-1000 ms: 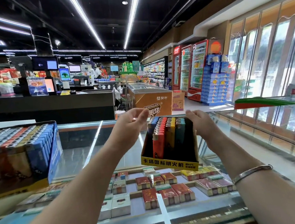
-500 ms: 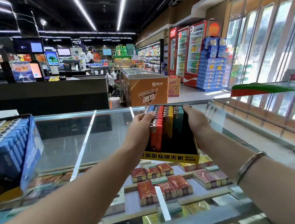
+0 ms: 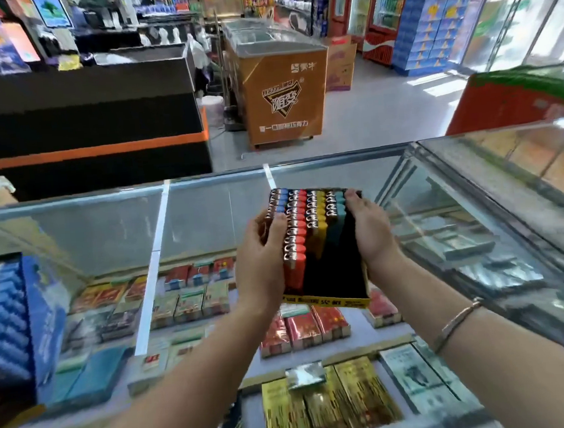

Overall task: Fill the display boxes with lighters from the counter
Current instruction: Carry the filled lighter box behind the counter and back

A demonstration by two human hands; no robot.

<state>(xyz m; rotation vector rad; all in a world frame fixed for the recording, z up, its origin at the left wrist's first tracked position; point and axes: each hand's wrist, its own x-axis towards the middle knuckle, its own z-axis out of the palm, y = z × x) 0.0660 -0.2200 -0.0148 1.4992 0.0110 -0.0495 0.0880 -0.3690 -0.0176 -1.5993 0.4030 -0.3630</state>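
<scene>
The glass counter (image 3: 206, 213) spans the whole view, with packs of cigarettes laid out in rows beneath its top. At its left end stands a blue display box (image 3: 16, 322), packed with rows of blue lighters and apparently full, though that corner is blurred and cut by the frame edge.

Near the middle, a yellow-fronted display box (image 3: 331, 302) is held between both hands over the counter, tilted so its open face looks up at the person; whether its base touches the glass I cannot tell. That tilt probably serves to show which slots want filling: the lighters (image 3: 300, 226) stand in colour columns, blue, red, yellow and teal from left to right, and the near right part of the box is dark and empty.

The left hand (image 3: 261, 266) grips the box's left side, thumb curled over the tops of the leftmost column. The right hand (image 3: 371, 230) clasps the right wall, its fingertips hooked over the rim beside the teal column. A grip on each side keeps the tilted load from sliding out
</scene>
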